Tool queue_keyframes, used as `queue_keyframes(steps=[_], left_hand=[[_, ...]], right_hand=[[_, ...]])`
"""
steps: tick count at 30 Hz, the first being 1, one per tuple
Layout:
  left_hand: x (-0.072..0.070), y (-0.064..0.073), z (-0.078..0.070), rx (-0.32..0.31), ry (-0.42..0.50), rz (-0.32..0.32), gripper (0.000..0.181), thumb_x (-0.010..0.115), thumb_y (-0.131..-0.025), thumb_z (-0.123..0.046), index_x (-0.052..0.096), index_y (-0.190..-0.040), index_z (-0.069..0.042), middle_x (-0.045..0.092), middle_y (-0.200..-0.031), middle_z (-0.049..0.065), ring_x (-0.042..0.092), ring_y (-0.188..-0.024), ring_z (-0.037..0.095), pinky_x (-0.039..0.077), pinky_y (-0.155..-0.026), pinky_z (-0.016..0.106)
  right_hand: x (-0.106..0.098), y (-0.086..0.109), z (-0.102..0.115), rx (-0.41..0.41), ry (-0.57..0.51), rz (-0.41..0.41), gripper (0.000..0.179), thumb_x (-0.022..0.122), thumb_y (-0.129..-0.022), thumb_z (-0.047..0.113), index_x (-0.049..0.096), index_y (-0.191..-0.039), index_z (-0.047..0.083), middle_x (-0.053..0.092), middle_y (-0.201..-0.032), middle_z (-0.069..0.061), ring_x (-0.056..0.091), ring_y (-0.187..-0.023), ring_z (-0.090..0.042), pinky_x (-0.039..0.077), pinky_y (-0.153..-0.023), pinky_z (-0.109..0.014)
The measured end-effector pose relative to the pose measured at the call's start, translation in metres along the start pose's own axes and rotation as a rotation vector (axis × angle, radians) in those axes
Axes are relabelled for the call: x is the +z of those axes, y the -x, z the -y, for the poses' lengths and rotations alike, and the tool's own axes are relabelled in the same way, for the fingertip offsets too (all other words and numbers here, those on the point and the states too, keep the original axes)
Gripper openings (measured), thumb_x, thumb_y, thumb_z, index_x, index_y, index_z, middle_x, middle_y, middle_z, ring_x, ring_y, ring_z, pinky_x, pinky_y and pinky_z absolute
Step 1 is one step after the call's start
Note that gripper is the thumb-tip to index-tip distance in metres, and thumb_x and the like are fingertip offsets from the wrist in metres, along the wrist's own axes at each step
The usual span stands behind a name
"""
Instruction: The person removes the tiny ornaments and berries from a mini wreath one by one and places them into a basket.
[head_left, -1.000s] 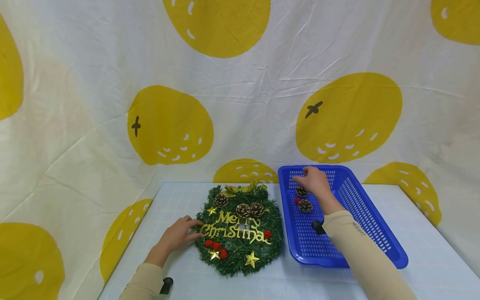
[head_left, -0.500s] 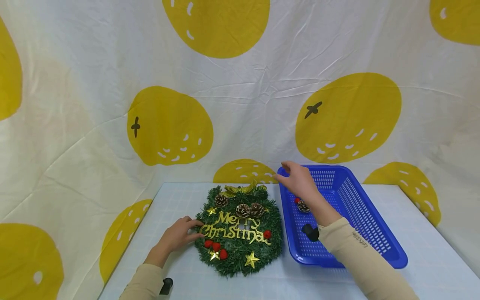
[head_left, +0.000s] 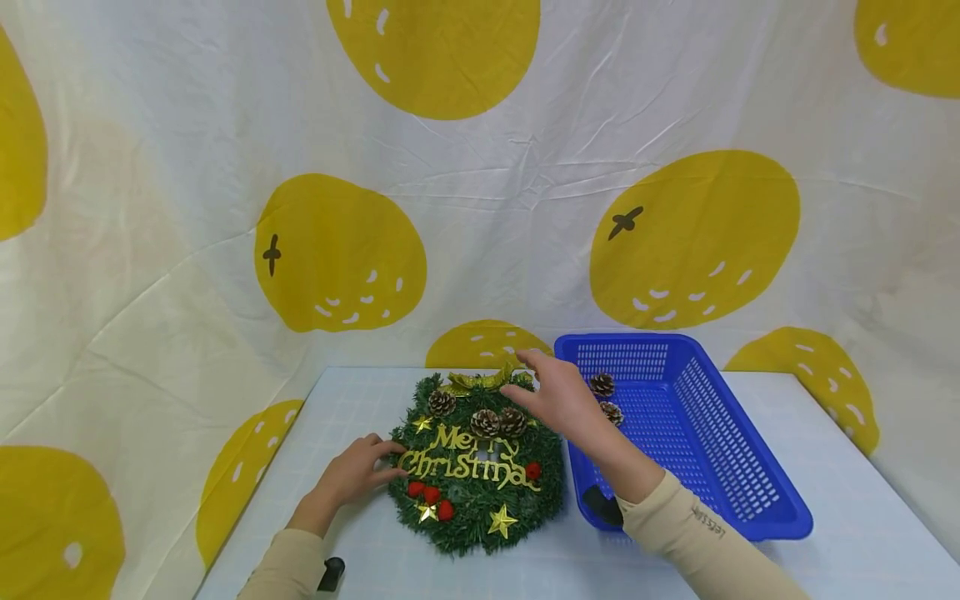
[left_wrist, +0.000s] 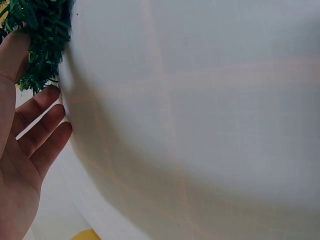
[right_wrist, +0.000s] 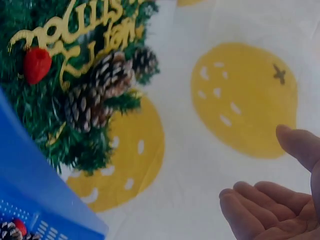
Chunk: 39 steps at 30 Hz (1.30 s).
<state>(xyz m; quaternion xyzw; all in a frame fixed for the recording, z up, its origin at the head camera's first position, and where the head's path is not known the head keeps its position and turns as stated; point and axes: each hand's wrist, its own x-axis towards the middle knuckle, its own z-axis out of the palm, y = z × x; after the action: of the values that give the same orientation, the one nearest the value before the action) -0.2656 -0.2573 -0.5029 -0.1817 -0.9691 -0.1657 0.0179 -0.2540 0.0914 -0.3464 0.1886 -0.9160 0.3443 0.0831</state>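
Observation:
A green Christmas wreath [head_left: 480, 517] lies flat on the table, decorated with gold "Merry Christmas" lettering [head_left: 468, 465], pinecones [head_left: 485, 423], red berries [head_left: 431, 494] and gold stars [head_left: 502, 522]. At its left edge my left hand [head_left: 357, 471] holds the greenery between thumb and fingers; in the left wrist view the other fingers [left_wrist: 52, 145] lie loosely near the table. Above the wreath's upper right side hovers my right hand [head_left: 558, 396], thumb and fingers apart with nothing between them. The right wrist view also shows this hand [right_wrist: 275, 205] empty.
A blue plastic basket [head_left: 738, 425] stands right of the wreath, with pinecones [head_left: 602, 384] inside at its left; the right forearm crosses over it. A gold ribbon bow [head_left: 480, 382] tops the wreath. Behind the table hangs a white cloth [head_left: 487, 225] printed with yellow fruit.
My right hand has moved left, from over the basket to above the wreath's upper right, staying empty. The left hand stays at the wreath's edge.

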Motion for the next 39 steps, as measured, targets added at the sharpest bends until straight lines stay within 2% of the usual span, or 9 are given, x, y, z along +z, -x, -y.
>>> queue_keyframes(steps=[6, 10, 15, 18, 30, 39], left_hand=[[0.000, 0.000, 0.000, -0.005, -0.001, -0.001, 0.041, 0.073, -0.084, -0.048, 0.069, -0.117, -0.024, 0.056, -0.097, -0.001, 0.055, -0.087, 0.019, 0.048, -0.069, 0.041], [0.000, 0.000, 0.001, -0.004, -0.001, -0.001, 0.042, 0.072, -0.084, -0.049, 0.069, -0.117, -0.023, 0.056, -0.097, -0.002, 0.055, -0.087, 0.019, 0.048, -0.070, 0.041], [0.001, -0.001, 0.002, -0.004, -0.005, -0.003, 0.042, 0.071, -0.084, -0.050, 0.069, -0.117, -0.024, 0.056, -0.097, -0.002, 0.055, -0.087, 0.018, 0.048, -0.069, 0.041], [0.001, -0.001, 0.003, -0.002, -0.011, -0.004, 0.042, 0.071, -0.084, -0.050, 0.069, -0.117, -0.024, 0.056, -0.096, -0.002, 0.055, -0.086, 0.018, 0.048, -0.069, 0.041], [0.000, 0.000, 0.001, -0.019, 0.001, 0.009, 0.040, 0.073, -0.084, -0.048, 0.069, -0.116, -0.024, 0.055, -0.095, -0.001, 0.054, -0.086, 0.018, 0.048, -0.069, 0.041], [0.000, -0.001, 0.002, -0.001, -0.004, 0.012, 0.041, 0.072, -0.084, -0.049, 0.069, -0.116, -0.024, 0.054, -0.094, -0.001, 0.053, -0.085, 0.017, 0.047, -0.068, 0.040]], right_hand=[[0.022, 0.013, 0.013, -0.029, -0.010, 0.030, 0.060, 0.072, -0.090, 0.032, 0.053, -0.140, 0.006, 0.058, -0.135, -0.013, 0.059, -0.116, -0.031, 0.048, -0.094, -0.048], [0.037, 0.021, 0.018, -0.056, -0.030, 0.081, 0.058, 0.072, -0.091, 0.032, 0.053, -0.139, 0.005, 0.058, -0.134, -0.014, 0.061, -0.114, -0.031, 0.048, -0.093, -0.048], [0.055, 0.028, 0.021, -0.090, -0.042, 0.150, 0.057, 0.071, -0.092, 0.031, 0.054, -0.138, 0.004, 0.058, -0.135, -0.013, 0.056, -0.121, -0.031, 0.047, -0.096, -0.048], [0.066, 0.032, 0.021, -0.107, -0.043, 0.184, 0.057, 0.071, -0.091, 0.032, 0.054, -0.138, 0.005, 0.059, -0.134, -0.012, 0.057, -0.120, -0.030, 0.047, -0.095, -0.046], [0.110, 0.046, 0.020, -0.125, 0.039, 0.310, 0.052, 0.072, -0.090, 0.037, 0.060, -0.134, 0.012, 0.064, -0.127, -0.004, 0.063, -0.111, -0.020, 0.052, -0.087, -0.037], [0.135, 0.054, 0.014, -0.161, 0.098, 0.317, 0.048, 0.075, -0.088, 0.034, 0.065, -0.127, 0.009, 0.067, -0.121, -0.003, 0.065, -0.106, -0.017, 0.053, -0.082, -0.031]])
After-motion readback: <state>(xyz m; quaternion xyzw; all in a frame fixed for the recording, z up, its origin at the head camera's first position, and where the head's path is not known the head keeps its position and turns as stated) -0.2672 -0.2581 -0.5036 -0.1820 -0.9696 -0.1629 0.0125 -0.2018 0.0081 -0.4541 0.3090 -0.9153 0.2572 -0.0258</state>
